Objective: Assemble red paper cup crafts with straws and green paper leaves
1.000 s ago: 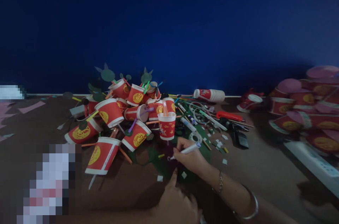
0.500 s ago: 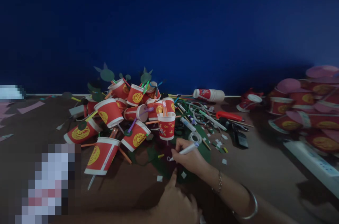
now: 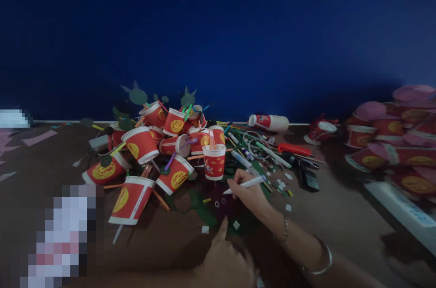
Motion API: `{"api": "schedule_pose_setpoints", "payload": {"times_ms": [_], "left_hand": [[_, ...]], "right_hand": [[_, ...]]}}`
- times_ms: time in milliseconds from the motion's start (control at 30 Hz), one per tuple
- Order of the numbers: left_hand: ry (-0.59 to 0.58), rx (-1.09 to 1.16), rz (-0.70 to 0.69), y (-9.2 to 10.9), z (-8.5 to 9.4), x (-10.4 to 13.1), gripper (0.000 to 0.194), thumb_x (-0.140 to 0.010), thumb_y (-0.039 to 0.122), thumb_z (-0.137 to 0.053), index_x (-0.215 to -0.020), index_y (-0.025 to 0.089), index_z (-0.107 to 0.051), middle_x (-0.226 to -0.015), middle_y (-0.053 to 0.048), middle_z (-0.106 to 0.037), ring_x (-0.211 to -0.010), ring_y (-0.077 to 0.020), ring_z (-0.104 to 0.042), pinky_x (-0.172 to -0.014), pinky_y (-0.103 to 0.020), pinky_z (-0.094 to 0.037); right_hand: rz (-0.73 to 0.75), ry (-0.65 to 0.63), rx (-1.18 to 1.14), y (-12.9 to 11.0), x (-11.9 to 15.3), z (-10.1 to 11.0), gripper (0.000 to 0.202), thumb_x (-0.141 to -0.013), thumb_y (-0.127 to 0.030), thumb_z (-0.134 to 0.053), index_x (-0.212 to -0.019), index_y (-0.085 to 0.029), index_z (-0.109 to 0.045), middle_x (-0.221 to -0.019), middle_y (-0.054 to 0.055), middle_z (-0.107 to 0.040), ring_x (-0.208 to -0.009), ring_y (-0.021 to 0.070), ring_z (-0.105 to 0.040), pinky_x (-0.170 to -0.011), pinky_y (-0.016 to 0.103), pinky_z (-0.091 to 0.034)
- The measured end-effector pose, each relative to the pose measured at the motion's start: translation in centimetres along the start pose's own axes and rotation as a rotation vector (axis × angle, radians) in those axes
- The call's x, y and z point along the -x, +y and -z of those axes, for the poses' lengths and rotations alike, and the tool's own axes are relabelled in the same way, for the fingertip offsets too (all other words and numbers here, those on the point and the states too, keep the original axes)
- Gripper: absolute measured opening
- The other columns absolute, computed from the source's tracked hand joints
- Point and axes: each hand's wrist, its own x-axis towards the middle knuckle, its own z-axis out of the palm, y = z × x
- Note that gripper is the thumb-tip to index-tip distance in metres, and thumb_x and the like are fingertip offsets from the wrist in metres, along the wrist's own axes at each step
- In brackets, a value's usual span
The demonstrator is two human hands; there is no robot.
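Note:
My right hand (image 3: 250, 195) is closed around a white marker pen (image 3: 248, 182), its tip near a dark maroon piece of paper (image 3: 223, 210). Two small white rings are drawn on that paper. With its index finger stretched out, my left hand (image 3: 229, 260) presses on the lower edge of the same piece; the other fingers are partly bent. Beneath lies dark green paper (image 3: 250, 222). Just beyond the maroon paper stands a red paper cup (image 3: 214, 165) with orange straws in it. Small white paper squares (image 3: 205, 230) lie close by.
Red paper cups (image 3: 139, 142) with straws and green cutouts are piled at left. Behind my right hand are markers, a white tape ring, a red-handled cutter (image 3: 295, 149) and a black object (image 3: 309, 179). Stacked cups (image 3: 269, 122) lie near the blue wall. A power strip (image 3: 402, 201) sits at right.
A second white ring now shows on the maroon paper, right of the first. My right hand and the marker have shifted slightly right and away from me. My left hand stays put.

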Motion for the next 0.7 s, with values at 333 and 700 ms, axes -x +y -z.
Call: {"api": "schedule_pose_setpoints", "payload": {"times_ms": [333,700], "left_hand": [[0.003,0.042,0.011,-0.05,-0.06,-0.02,0.036,-0.086,0.040,-0.056,-0.074,0.009,-0.069,-0.063,-0.012,-0.071,-0.055,-0.0216,-0.067,-0.092,-0.058,-0.039],[0.025,0.005,0.013,0.01,-0.06,0.10,0.037,-0.086,0.040,-0.055,-0.073,0.008,-0.070,-0.063,-0.013,-0.071,-0.054,-0.0217,-0.067,-0.091,-0.056,-0.040]], "right_hand": [[0.026,-0.043,0.111,0.57,0.04,-0.34,0.025,-0.067,-0.030,-0.055,-0.052,-0.025,-0.036,-0.039,-0.004,-0.048,-0.037,0.0125,-0.045,-0.039,0.023,-0.028],[0.032,-0.039,0.139,0.55,0.01,-0.25,0.025,-0.069,-0.031,-0.055,-0.053,-0.024,-0.038,-0.041,-0.003,-0.051,-0.038,0.0122,-0.045,-0.040,0.023,-0.029]]}}
